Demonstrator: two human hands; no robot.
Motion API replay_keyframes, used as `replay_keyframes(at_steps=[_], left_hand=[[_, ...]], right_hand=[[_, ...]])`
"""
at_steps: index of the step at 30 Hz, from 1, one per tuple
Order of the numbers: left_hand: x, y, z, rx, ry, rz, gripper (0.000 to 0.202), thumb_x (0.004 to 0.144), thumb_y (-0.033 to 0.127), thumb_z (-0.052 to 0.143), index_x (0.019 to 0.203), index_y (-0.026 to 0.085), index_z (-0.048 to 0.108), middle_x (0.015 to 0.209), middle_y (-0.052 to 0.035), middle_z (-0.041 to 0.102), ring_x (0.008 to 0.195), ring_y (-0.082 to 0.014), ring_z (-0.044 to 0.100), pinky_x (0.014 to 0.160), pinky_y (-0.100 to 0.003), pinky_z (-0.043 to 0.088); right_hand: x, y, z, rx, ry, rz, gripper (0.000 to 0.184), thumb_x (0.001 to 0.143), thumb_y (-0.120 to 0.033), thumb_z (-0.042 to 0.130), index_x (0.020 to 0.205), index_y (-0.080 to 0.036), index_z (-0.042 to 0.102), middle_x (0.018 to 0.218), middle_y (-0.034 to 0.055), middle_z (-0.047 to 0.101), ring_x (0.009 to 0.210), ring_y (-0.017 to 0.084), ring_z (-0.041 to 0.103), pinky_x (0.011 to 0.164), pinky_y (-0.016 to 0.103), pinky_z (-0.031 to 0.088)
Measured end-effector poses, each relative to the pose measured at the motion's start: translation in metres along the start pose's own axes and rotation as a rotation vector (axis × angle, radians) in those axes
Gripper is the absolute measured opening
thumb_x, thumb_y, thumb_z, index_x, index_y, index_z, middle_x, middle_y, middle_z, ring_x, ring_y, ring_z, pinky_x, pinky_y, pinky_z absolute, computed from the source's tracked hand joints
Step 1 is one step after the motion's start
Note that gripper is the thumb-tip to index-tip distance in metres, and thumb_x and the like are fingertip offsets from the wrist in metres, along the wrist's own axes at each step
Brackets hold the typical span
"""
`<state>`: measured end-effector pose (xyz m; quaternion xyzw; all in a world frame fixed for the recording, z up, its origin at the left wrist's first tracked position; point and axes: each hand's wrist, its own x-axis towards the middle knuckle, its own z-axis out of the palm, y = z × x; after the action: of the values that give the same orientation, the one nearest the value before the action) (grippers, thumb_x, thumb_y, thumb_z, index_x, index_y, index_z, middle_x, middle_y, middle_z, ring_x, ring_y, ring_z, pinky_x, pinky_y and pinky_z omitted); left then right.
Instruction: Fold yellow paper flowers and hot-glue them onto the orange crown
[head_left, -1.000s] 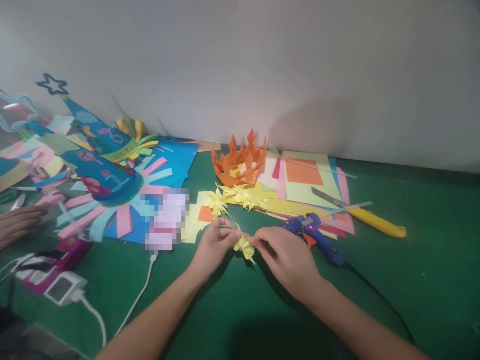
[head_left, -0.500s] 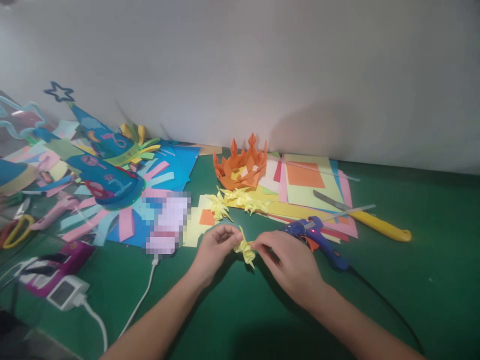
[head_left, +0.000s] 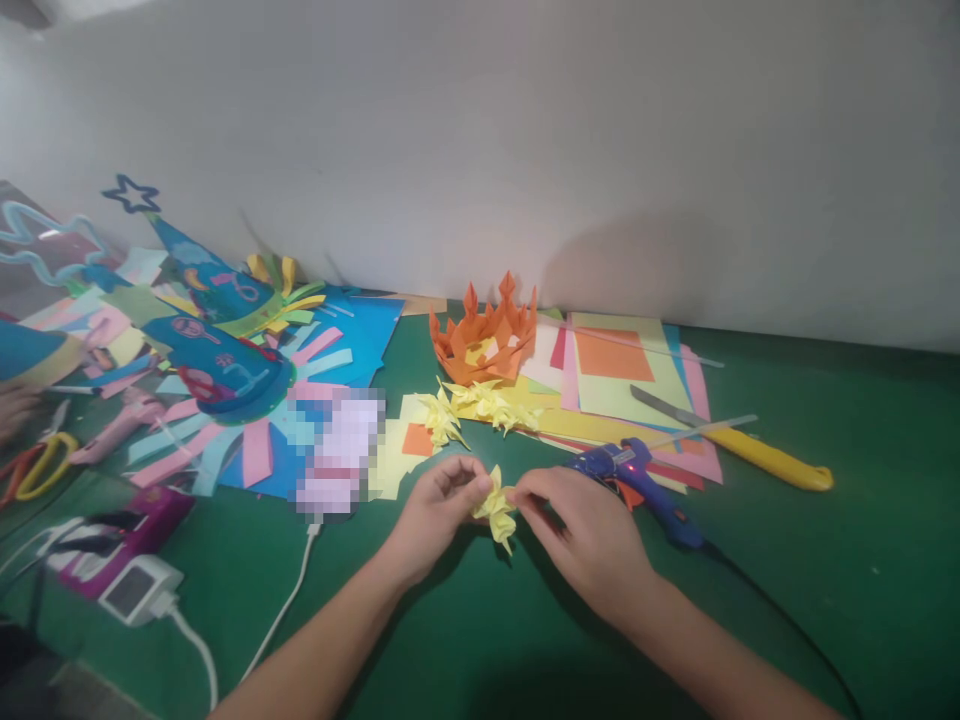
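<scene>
Between my two hands is a yellow folded paper flower (head_left: 495, 510), its petals pointed and curled. My left hand (head_left: 448, 500) pinches it from the left with thumb and fingers. From the right, my right hand (head_left: 581, 525) pinches at the flower's edge, fingertips closed together. Several more yellow paper flowers (head_left: 491, 403) lie just beyond, in front of an orange folded paper crown (head_left: 484, 340). Close to my right hand rests a blue hot glue gun (head_left: 645, 485) with a small red light and a clear glue stick in it.
A yellow-handled knife (head_left: 765, 450) lies right on stacked coloured paper (head_left: 615, 365). Left are blue cone hats (head_left: 217, 350), a pink glue gun (head_left: 124, 425), scissors (head_left: 52, 465), a power strip (head_left: 124, 550) and a phone (head_left: 341, 450) on a cable. Another person's hand (head_left: 19, 410) shows far left.
The yellow flower has turned slightly between my fingers. Both hands stay in nearly the same place; the view has shifted a little.
</scene>
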<state>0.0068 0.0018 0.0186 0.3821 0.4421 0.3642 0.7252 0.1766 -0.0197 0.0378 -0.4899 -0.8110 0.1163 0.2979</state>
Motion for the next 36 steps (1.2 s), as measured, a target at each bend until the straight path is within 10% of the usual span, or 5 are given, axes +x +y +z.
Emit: replay_keyframes(at_steps=[21,36], left_hand=[[0.002,-0.005,-0.006,0.282,0.094,0.242,0.024,0.072,0.035,0.067,0.072,0.016,0.052,0.068,0.0021,0.053,0.061,-0.0081,0.047,0.057,-0.021,0.037],[0.003,-0.006,-0.007,0.259,0.036,0.213,0.026,0.073,0.035,0.067,0.073,0.016,0.049,0.068,0.0025,0.052,0.060,-0.0075,0.047,0.057,-0.021,0.036]], right_hand=[[0.000,0.011,0.003,-0.075,-0.064,-0.181,0.021,0.093,-0.019,0.042,0.100,-0.020,0.062,0.079,0.0047,0.066,0.071,0.018,0.055,0.062,0.028,0.038],[0.008,0.005,-0.003,-0.172,-0.016,-0.196,0.028,0.091,-0.022,0.045,0.069,-0.019,0.061,0.069,0.0023,0.049,0.067,0.015,0.039,0.060,0.028,0.027]])
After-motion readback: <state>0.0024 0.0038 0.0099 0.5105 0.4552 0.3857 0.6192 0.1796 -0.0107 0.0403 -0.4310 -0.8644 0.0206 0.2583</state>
